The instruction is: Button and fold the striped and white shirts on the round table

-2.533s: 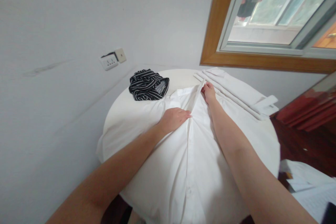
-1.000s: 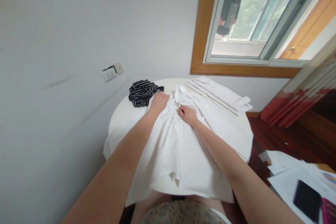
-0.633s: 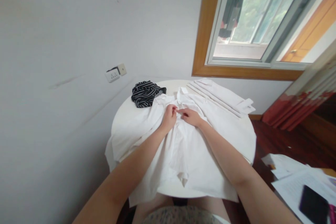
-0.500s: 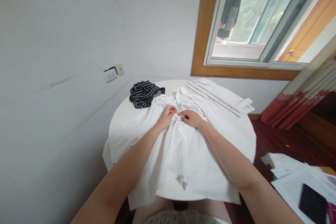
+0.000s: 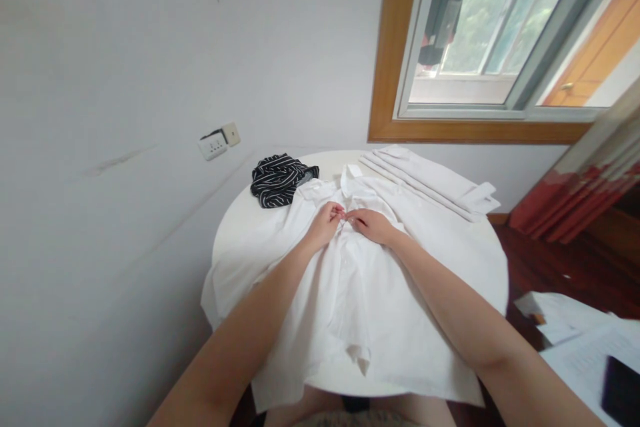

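A white button-up shirt [image 5: 360, 293] lies spread over a round white table [image 5: 235, 227], its hem hanging over the near edge. My left hand [image 5: 326, 223] and my right hand [image 5: 369, 223] meet at the shirt's front placket just below the collar [image 5: 350, 183]. Both hands pinch the fabric there, fingertips almost touching each other. Whatever small part sits between the fingertips is too small to make out.
A crumpled black-and-white striped garment [image 5: 279, 178] lies at the table's far left. Folded white cloth [image 5: 435, 181] lies at the far right under a wood-framed window [image 5: 395, 80]. A wall socket [image 5: 215, 142] sits left. Papers and a dark phone [image 5: 620, 393] lie lower right.
My left hand came back from the shirt's far shoulder area to the placket, meeting my right hand there. Both now pinch the fabric close together near the collar.
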`<state>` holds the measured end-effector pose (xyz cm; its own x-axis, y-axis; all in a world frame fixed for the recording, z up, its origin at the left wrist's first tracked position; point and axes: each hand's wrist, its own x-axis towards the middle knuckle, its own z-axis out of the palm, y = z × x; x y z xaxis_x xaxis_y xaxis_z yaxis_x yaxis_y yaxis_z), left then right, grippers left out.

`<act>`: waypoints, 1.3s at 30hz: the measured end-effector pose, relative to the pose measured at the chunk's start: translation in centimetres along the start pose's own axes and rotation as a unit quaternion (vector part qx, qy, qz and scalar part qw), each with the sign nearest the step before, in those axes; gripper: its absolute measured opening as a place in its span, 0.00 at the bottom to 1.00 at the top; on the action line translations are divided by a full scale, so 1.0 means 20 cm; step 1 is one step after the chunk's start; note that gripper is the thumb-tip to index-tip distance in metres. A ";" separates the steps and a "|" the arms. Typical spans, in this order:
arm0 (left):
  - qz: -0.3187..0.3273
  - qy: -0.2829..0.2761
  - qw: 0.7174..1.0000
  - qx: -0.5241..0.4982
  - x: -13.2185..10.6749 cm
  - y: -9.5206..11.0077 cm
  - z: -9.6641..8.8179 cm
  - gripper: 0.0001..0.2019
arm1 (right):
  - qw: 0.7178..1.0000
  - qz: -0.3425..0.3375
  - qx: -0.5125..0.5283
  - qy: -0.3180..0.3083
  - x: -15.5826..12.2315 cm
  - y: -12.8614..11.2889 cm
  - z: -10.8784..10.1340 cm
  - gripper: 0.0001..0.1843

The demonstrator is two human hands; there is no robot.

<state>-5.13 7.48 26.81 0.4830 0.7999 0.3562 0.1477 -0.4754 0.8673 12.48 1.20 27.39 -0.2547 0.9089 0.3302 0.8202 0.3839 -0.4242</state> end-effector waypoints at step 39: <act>0.119 -0.119 0.982 0.089 0.00 0.08 -0.07 0.13 | 0.851 0.109 0.514 0.019 0.01 0.04 0.02 0.24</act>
<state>-6.11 7.15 28.71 0.7072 0.5603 0.4312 0.1454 -0.7121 0.6869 12.79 1.80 26.80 -0.1211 0.9783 0.1680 -0.0407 0.1642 -0.9856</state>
